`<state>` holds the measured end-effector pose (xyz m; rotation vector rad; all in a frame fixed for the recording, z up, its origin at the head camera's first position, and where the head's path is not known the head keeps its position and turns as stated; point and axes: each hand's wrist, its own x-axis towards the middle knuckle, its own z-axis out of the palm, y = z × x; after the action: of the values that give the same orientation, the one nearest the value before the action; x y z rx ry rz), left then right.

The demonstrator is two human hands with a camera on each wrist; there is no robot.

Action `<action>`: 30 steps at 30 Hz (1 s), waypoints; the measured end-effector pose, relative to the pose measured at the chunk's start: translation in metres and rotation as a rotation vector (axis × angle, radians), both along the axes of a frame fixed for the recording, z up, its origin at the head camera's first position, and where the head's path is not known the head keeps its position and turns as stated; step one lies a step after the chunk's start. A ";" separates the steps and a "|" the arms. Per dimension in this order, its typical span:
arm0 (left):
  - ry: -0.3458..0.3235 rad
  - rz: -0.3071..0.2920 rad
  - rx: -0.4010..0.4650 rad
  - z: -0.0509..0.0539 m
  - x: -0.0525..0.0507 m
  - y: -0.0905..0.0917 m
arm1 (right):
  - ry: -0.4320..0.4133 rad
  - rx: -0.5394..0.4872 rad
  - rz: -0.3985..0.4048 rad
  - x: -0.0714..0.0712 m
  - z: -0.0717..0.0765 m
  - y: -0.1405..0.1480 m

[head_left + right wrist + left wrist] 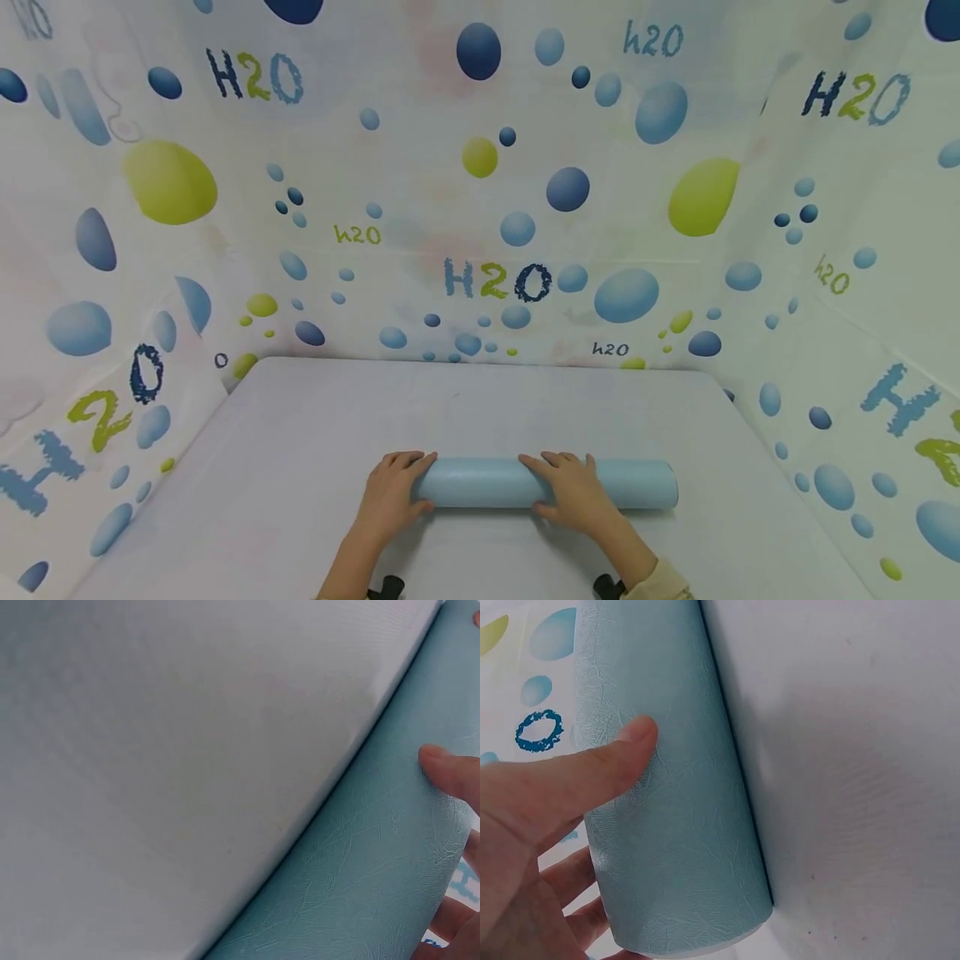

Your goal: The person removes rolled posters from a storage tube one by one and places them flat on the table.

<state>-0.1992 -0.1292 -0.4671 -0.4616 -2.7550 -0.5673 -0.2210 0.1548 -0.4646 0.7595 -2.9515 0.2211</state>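
Note:
A light blue roll (483,483) lies sideways on the white table, its surface finely creased in the left wrist view (679,825). At its left end, the left hand (392,493) grips it, thumb on the near side and fingers over the top. The right hand (573,493) holds it right of the middle, fingers spread over the top and thumb at the near edge. In the right wrist view the thumb of the right hand (454,780) presses on the roll (360,847), and its other fingers reach round the far side.
The white table (337,408) has a patterned backdrop (412,167) with blue and green drops and lettering behind it and at both sides. A dark object shows beneath each wrist at the near edge of the head view.

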 end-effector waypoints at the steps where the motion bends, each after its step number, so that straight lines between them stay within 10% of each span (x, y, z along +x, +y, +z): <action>1: 0.002 -0.002 0.004 -0.001 0.000 0.000 | 0.005 -0.002 0.001 0.000 0.000 0.000; 19: -0.022 0.015 0.050 -0.010 -0.004 -0.007 | -0.003 -0.029 -0.001 -0.002 -0.005 0.000; 30: 0.062 0.037 0.228 -0.009 -0.004 -0.020 | -0.009 -0.047 -0.002 -0.002 -0.005 0.001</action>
<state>-0.2029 -0.1492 -0.4763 -0.3678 -2.5940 -0.8310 -0.2230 0.1555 -0.4692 0.7515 -2.9438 0.2932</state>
